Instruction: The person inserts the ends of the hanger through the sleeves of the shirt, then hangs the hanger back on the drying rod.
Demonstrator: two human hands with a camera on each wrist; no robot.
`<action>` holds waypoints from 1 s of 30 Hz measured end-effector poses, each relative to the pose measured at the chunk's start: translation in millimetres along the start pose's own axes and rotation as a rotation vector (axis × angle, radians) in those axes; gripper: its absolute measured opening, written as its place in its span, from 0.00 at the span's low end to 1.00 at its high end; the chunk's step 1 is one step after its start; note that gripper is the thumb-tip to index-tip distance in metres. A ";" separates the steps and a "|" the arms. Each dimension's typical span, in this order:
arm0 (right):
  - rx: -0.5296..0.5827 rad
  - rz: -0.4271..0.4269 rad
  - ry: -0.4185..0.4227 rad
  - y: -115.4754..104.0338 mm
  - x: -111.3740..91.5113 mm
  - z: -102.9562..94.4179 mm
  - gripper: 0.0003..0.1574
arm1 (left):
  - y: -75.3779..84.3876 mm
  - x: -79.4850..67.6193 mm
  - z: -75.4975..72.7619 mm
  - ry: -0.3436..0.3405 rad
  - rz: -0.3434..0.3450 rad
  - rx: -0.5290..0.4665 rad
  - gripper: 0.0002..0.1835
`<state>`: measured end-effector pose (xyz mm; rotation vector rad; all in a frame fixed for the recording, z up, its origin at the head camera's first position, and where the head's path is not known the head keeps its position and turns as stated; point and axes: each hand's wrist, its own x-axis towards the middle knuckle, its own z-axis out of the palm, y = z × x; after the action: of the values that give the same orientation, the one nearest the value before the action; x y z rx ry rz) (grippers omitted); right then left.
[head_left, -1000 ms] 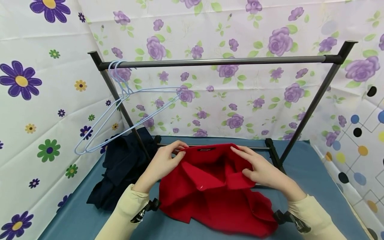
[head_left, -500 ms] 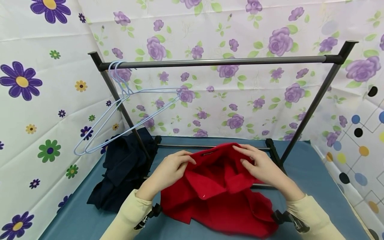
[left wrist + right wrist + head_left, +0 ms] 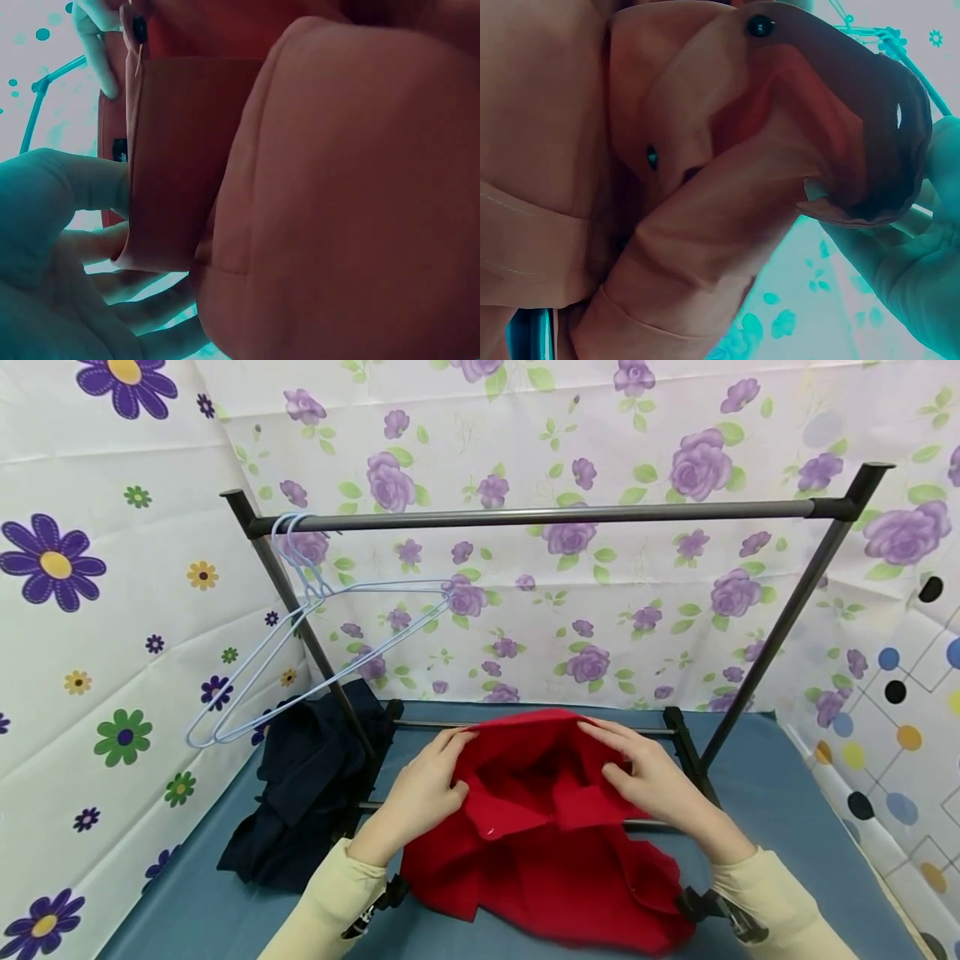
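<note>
A red shirt (image 3: 540, 893) with a collar lies loosely spread, its neck part raised between both hands. At the left side of the collar, my left hand (image 3: 420, 789) pinches the cloth between thumb and fingers; the left wrist view shows the folded collar band (image 3: 180, 165) in that grip. On the opposite side, my right hand (image 3: 652, 777) holds the collar edge, thumb inside and fingers behind, as the right wrist view shows. Dark buttons (image 3: 761, 26) sit on the shirt's front in that view. The lower part of the shirt rests in folds on the blue surface.
A metal clothes rack (image 3: 555, 515) stands behind the shirt, its lower bars running beneath the raised collar. Light-blue wire hangers (image 3: 322, 597) hang at its left end. Dark navy clothing (image 3: 300, 793) lies heaped on the blue cloth (image 3: 772, 827) at left.
My left hand first shifts inward and down, then back slightly left with its fingers higher along the collar. The collar rises, and its black label drops out of sight. My right hand stays almost in place.
</note>
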<state>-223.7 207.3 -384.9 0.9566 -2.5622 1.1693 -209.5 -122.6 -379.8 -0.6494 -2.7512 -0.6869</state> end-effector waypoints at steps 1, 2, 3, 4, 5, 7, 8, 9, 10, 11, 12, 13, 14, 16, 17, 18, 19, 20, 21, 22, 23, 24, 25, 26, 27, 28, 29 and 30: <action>-0.001 -0.001 0.002 0.4 0.1 0.4 0.40 | -0.7 -0.9 -0.6 -0.007 -0.005 0.003 0.33; -0.003 -0.002 0.003 1.0 0.3 0.7 0.40 | -1.5 -1.9 -1.5 -0.013 -0.010 0.001 0.33; -0.006 -0.004 0.005 1.8 0.4 0.9 0.40 | -2.5 -2.9 -2.7 -0.017 -0.012 0.001 0.34; -0.010 -0.006 0.009 2.8 0.5 1.0 0.40 | -3.4 -3.8 -4.2 -0.020 -0.013 0.000 0.34; -0.009 -0.008 0.013 3.5 0.5 0.9 0.40 | -4.4 -4.4 -6.0 -0.023 -0.010 0.000 0.34; -0.013 -0.014 0.027 4.9 0.2 0.0 0.40 | -6.1 -5.3 -10.1 -0.036 0.002 -0.003 0.34; -0.016 -0.021 0.034 5.4 0.1 -0.6 0.40 | -6.9 -5.5 -11.9 -0.044 0.011 -0.006 0.34; -0.016 -0.029 0.041 5.6 -0.2 -1.2 0.39 | -7.7 -5.7 -13.9 -0.055 0.019 -0.012 0.34; -0.015 -0.038 0.048 5.6 -0.3 -1.7 0.39 | -8.3 -6.0 -15.8 -0.065 0.028 -0.020 0.34; -0.013 -0.048 0.051 5.3 -0.5 -2.2 0.39 | -8.8 -6.3 -17.4 -0.076 0.034 -0.025 0.34; -0.012 -0.056 0.053 5.3 -0.8 -2.5 0.38 | -9.6 -6.7 -18.4 -0.086 0.037 -0.032 0.34; -0.011 -0.062 0.051 5.2 -1.0 -2.5 0.38 | -10.1 -7.1 -19.2 -0.097 0.037 -0.039 0.34; -0.008 -0.063 0.050 5.0 -1.2 -2.4 0.38 | -10.6 -7.4 -19.7 -0.109 0.037 -0.048 0.34; -0.007 -0.054 0.056 5.0 -2.0 -1.7 0.39 | -11.5 -7.9 -19.6 -0.134 0.042 -0.067 0.33; -0.007 -0.047 0.062 4.9 -2.5 -1.2 0.39 | -11.8 -7.9 -19.0 -0.148 0.049 -0.075 0.33; -0.008 -0.037 0.071 4.9 -3.2 -0.7 0.40 | -11.9 -7.5 -18.1 -0.162 0.059 -0.088 0.32; -0.010 -0.032 0.080 4.9 -4.0 -0.1 0.40 | -11.8 -7.2 -17.5 -0.176 0.071 -0.096 0.32; -0.011 -0.022 0.089 4.5 -4.7 0.4 0.40 | -11.5 -6.8 -16.6 -0.188 0.084 -0.107 0.31; -0.013 -0.015 0.097 4.0 -5.3 1.0 0.40 | -11.2 -6.4 -15.8 -0.198 0.097 -0.114 0.30; -0.014 -0.010 0.101 3.5 -5.9 1.7 0.41 | -10.7 -6.0 -15.2 -0.204 0.110 -0.123 0.29; -0.014 -0.005 0.103 2.9 -6.2 2.3 0.41 | -10.0 -5.8 -14.6 -0.208 0.120 -0.132 0.28; -0.014 0.002 0.102 2.3 -6.4 2.8 0.40 | -9.1 -5.8 -14.3 -0.210 0.130 -0.142 0.27; -0.017 0.009 0.103 1.5 -6.3 3.3 0.40 | -8.3 -5.8 -13.8 -0.211 0.141 -0.151 0.26; -0.017 0.021 0.104 0.6 -6.2 3.7 0.40 | -7.4 -6.0 -13.4 -0.210 0.151 -0.160 0.25; -0.019 0.027 0.107 -0.3 -6.0 4.1 0.39 | -6.3 -6.3 -13.2 -0.209 0.161 -0.169 0.24; -0.019 0.033 0.112 -1.1 -5.7 4.3 0.39 | -5.1 -6.6 -13.4 -0.210 0.171 -0.180 0.24; -0.018 0.039 0.117 -2.1 -5.4 4.4 0.38 | -3.9 -7.2 -13.6 -0.211 0.183 -0.188 0.23; -0.016 0.042 0.119 -3.0 -5.0 4.5 0.38 | -2.8 -7.4 -14.0 -0.211 0.193 -0.193 0.23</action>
<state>-217.5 205.0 -388.0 0.8077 -2.5052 1.1773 -202.8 -134.3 -371.2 -1.0710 -2.7779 -0.8920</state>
